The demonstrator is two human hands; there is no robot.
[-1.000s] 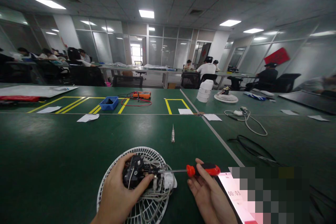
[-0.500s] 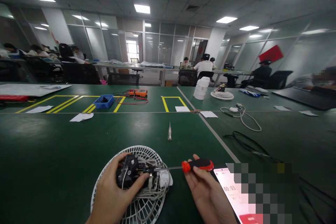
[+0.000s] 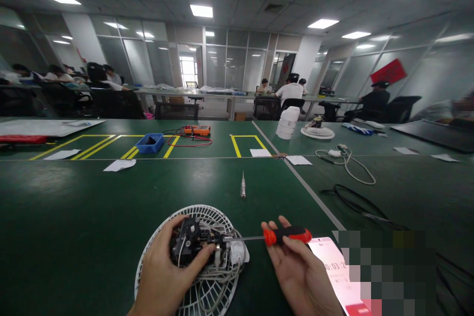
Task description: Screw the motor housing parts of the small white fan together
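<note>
My left hand point(image 3: 166, 266) is closed around a black fan motor assembly point(image 3: 190, 239), thumb in front and fingers behind. The motor sits on a round white fan grille point(image 3: 187, 211), with a loosely coiled pale cable point(image 3: 222, 276) and a white plug-like piece beside it. My right hand point(image 3: 296, 271), palm turned up, holds a red-and-black screwdriver point(image 3: 289, 235) between thumb and fingers, other fingers partly extended. Its shaft points left, level, and the tip meets the right side of the motor assembly; the exact contact point is hard to make out.
A small clear-handled screwdriver point(image 3: 243, 187) lies beyond the grille. A lit phone point(image 3: 335, 261) is by my right wrist. Farther off are a blue bin point(image 3: 150, 143), an orange multimeter point(image 3: 197, 131), white stacked cups point(image 3: 288, 122), another fan grille point(image 3: 317, 133) and cables point(image 3: 350, 163). Several people sit behind.
The whole view has shifted slightly, so things appear a little farther right. The fingers of my right hand have spread a bit around the screwdriver. My left hand keeps its hold on the motor assembly.
</note>
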